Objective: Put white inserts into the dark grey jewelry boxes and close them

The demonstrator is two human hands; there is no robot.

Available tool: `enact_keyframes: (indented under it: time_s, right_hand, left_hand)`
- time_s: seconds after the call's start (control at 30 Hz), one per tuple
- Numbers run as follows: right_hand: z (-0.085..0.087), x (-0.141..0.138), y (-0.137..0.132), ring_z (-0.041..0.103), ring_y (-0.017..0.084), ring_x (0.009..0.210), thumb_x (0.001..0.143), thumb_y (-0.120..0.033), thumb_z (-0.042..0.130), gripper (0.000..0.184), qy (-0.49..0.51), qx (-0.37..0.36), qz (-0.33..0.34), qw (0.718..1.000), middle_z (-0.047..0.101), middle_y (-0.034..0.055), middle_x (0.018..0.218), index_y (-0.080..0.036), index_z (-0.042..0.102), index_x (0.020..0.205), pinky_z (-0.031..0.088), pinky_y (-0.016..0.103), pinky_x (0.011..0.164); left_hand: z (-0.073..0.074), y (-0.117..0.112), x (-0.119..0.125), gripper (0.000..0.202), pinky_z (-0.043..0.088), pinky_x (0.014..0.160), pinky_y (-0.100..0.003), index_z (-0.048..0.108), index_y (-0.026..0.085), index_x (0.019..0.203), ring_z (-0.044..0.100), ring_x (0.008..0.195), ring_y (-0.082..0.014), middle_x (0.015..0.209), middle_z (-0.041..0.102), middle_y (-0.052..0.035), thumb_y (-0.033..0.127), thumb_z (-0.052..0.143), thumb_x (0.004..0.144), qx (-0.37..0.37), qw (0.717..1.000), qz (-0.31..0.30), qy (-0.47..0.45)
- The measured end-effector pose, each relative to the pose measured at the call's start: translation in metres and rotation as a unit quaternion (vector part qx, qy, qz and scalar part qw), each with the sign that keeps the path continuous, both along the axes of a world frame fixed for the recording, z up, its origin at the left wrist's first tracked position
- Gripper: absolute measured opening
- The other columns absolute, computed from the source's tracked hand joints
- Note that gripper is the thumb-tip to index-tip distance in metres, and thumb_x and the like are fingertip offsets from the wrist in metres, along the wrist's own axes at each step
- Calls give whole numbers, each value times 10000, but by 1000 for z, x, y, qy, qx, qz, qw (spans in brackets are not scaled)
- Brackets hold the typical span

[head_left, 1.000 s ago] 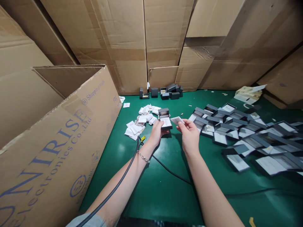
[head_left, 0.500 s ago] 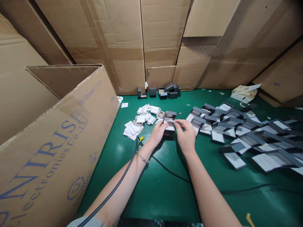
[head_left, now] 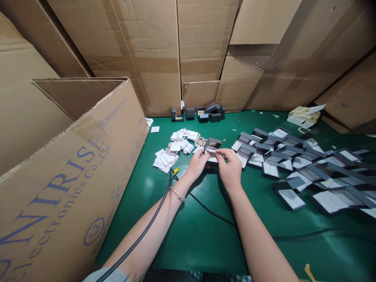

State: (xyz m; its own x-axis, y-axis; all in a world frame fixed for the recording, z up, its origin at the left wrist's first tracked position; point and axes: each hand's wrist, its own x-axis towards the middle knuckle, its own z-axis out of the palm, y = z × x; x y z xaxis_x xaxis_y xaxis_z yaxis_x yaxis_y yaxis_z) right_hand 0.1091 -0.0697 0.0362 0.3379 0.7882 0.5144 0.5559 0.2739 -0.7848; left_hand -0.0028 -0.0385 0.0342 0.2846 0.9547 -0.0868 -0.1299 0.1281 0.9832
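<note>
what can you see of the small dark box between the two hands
The small dark box looks dark grey and matt, perhaps card or plastic. Its lid stands open on the far side, and the lower part shows a pale inside, partly hidden by fingers. The left hand holds it at its left side; the right hand pinches a thin white piece at its opening. It is above the green table; whether it touches the surface is unclear.

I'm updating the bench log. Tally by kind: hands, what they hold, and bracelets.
Hands, left hand and right hand: 2
Open dark box, held: 1
White slip, held: 1
Bracelet: 1
Total: 5
</note>
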Motion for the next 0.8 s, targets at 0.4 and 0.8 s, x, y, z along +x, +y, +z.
enact_keyframes:
  time_s: [0.4,0.8]
  right_hand:
    - [-2,3,1,596,192,863,839,-300,492,223,-35,3,-30,999,652,64,897,-207,692,867,464,350,817]
    - [-3,3,7,541,142,778,619,-378,716,417,193,-46,-87,976,580,29,925,-191,525,939,451,283,712]
  left_hand:
    - [1,-2,0,71,406,567,-209,532,168,765,473,653,-104,736,513,2,231,511,741,34,999,-2,5]
    - [-7,-1,1,81,341,591,-223,546,166,761,420,628,-103,693,491,19,173,513,687,83,995,-47,13]
